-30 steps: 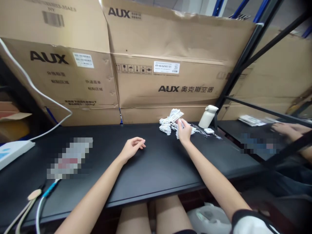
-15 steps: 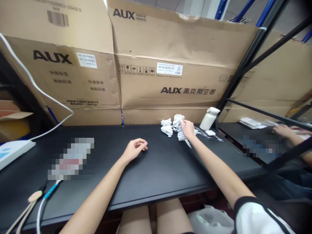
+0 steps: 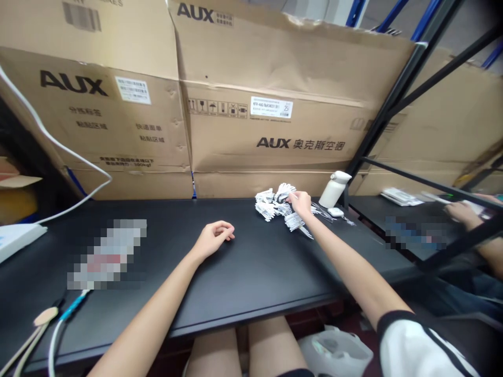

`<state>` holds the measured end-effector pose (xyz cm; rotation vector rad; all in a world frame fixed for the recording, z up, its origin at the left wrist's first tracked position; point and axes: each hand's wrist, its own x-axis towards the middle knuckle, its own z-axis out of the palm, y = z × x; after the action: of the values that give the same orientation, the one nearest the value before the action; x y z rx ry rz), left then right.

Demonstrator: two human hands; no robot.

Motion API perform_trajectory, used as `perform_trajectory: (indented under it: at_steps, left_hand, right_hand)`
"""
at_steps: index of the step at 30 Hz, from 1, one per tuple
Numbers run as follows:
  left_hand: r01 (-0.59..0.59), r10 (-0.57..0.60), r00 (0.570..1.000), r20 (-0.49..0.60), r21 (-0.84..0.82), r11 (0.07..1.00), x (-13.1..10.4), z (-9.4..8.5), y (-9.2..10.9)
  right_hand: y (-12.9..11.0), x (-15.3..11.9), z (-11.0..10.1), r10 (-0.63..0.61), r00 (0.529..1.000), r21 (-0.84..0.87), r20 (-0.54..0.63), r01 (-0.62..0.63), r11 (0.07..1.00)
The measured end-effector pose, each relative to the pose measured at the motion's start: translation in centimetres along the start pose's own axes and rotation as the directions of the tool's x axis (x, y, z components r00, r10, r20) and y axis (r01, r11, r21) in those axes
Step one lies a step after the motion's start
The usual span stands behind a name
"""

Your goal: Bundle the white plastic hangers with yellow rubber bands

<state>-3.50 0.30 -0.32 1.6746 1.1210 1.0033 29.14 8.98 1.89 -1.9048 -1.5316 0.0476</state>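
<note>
Several bundles of white strips (image 3: 265, 210) lie together towards the back of the black table (image 3: 251, 283). My right hand (image 3: 301, 203) reaches into them, its fingers pinched at the edge of the upper bundle (image 3: 285, 191); the fingertips are partly hidden behind the hand. My left hand (image 3: 215, 238) rests on the table to the left of the bundles, fingers curled and pressed together; whatever it may hold is too small to make out.
A white bottle (image 3: 335, 189) and a small white case (image 3: 335, 212) stand right of the bundles. Cardboard boxes (image 3: 236, 131) wall the back. At left are a blurred-out object (image 3: 110, 254), a cable (image 3: 58, 335) and a power strip (image 3: 19, 238). Another person's hand (image 3: 463, 213) is beyond the black frame.
The view has shifted slightly, moving the scene a little left. My right hand stays at the bundles, and the lower bundle beside it shows more. My left hand keeps its pose.
</note>
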Motion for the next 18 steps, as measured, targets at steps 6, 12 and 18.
perform_trajectory:
  at_steps: [6, 12, 18]
  left_hand:
    - [0.007, -0.007, 1.000, -0.005, -0.018, 1.000, -0.1, 0.0, 0.2]
    - [-0.020, 0.020, 1.000, -0.006, 0.002, 1.000, 0.0, -0.1, -0.1]
    - [-0.022, 0.022, 1.000, -0.006, 0.025, 0.999, 0.0, -0.1, 0.0]
  right_hand:
    - [0.0, 0.5, 0.8, -0.010, 1.000, -0.169, 0.022, 0.014, 0.986]
    - [-0.8, 1.0, 0.6, -0.080, 0.987, -0.279, 0.142, 0.117, 0.953]
    - [-0.3, 0.1, -1.7, -0.148, 0.955, -0.243, 0.258, 0.212, 0.946]
